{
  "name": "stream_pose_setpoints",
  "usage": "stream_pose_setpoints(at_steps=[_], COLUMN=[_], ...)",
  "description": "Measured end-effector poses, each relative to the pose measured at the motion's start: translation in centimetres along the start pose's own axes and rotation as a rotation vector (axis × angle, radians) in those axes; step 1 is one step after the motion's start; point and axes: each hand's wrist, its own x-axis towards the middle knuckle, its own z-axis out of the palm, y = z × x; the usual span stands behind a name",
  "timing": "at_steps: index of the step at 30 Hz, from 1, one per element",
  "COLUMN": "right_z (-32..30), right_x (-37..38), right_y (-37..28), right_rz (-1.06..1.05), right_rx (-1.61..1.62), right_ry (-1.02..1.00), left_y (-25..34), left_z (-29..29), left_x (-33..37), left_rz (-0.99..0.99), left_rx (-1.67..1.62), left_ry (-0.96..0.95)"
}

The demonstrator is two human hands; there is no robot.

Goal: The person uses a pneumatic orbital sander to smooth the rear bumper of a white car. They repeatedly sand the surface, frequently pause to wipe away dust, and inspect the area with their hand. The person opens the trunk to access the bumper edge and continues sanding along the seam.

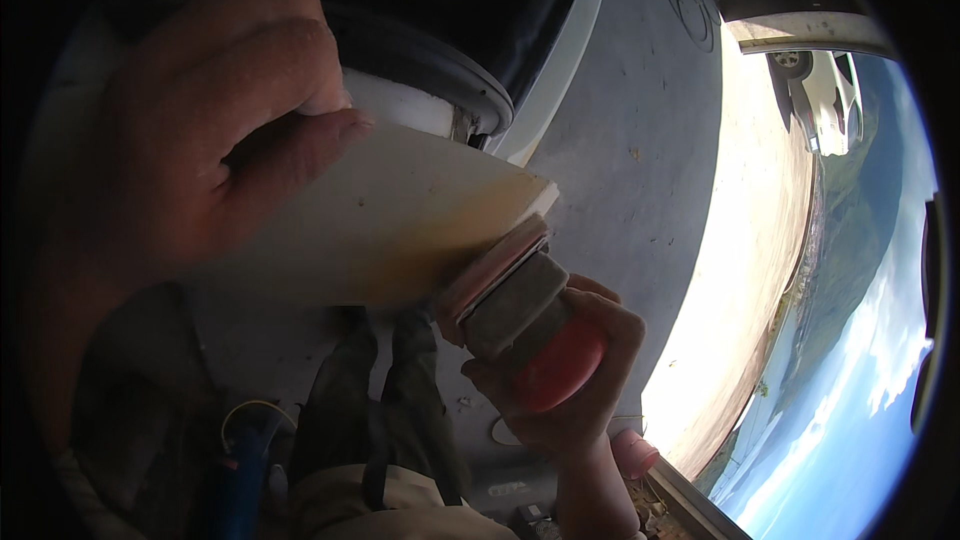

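Note:
Across the middle runs a white painted panel (430, 175), apparently a car body part, with a yellow-brown stained patch near its right end. My left hand (225, 105) is closed at its upper edge, thumb and bent fingers pinched together there. My right hand (570, 390) is wrapped round a sanding block (515, 305) with a grey body and a rounded red grip. The block's brownish face lies against the panel's lower right edge, beside the stain. My palm hides part of the red grip.
Behind the panel is a dark opening with a black rubber seal (470, 80) and a pale curved frame. Grey floor (640, 130) stretches right to sunlit ground, where a white car (825, 105) stands. Near my legs are a blue cylinder (235, 480) and a pinkish cup-like object (633, 453).

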Motion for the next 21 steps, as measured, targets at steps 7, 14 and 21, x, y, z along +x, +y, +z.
stream_pose_setpoints(at_steps=[7,14,21], right_z=[0.1,-0.6,2.6], right_x=[0.2,0.6,-1.1], right_y=[0.2,0.1,0.0], right_rz=[0.274,0.094,-0.131], right_rx=[0.105,0.017,-0.053], right_ry=[0.104,0.099,0.113], left_y=[-0.2,-0.1,-0.2], left_z=[-0.1,-0.1,-0.6], left_x=[0.1,-0.4,-1.2], left_rz=[0.023,-0.003,-0.027], left_rx=[0.02,0.022,0.082], left_ry=[-0.025,-0.067,-0.128])
